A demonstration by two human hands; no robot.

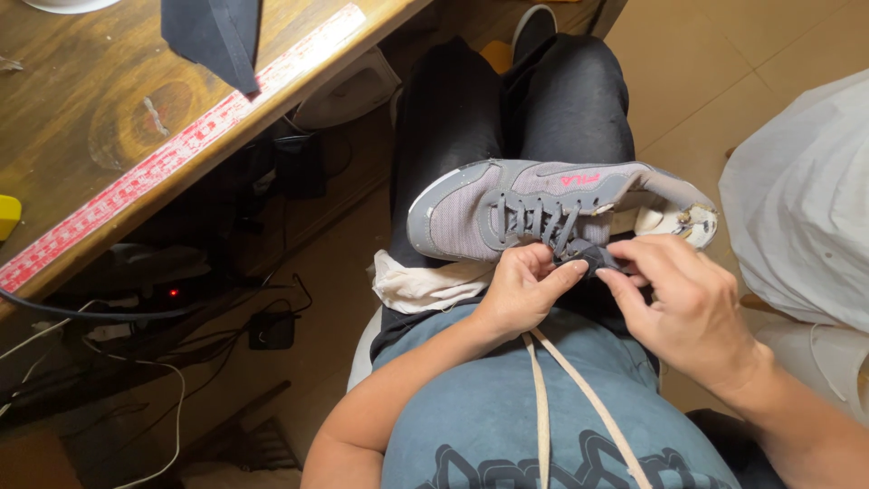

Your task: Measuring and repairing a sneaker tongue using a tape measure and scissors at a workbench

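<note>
Two bare hands work at the lacing of a grey mesh sneaker (507,204) that lies on its side across the seated person's lap, toe toward the wooden table (100,109) and heel toward the white sack (806,190) on the person's right. The left hand (520,290) is curled with thumb and forefinger pinched together on the dark lace (543,222) at the upper eyelets; the right hand (679,299) is likewise pinched, its fingertips closed on a dark bit at the top of the lacing, though whether this is the lace end or the tongue edge cannot be told. A cream cloth (416,282) sits under the shoe on the dark trousers (507,100), and two pale drawstrings (566,398) hang down the blue shirt just below the hands. A red-and-white measuring strip (181,149) runs along the table edge, with a dark fabric piece (217,36) resting above it; cables and a small black adapter (272,330) lie on the floor beneath. For lacing work of this kind, a sound grip appears to be close to the eyelet, with one hand steadying the upper while the other draws the lace evenly, keeping the shoe braced against the thigh so that it does not roll.
</note>
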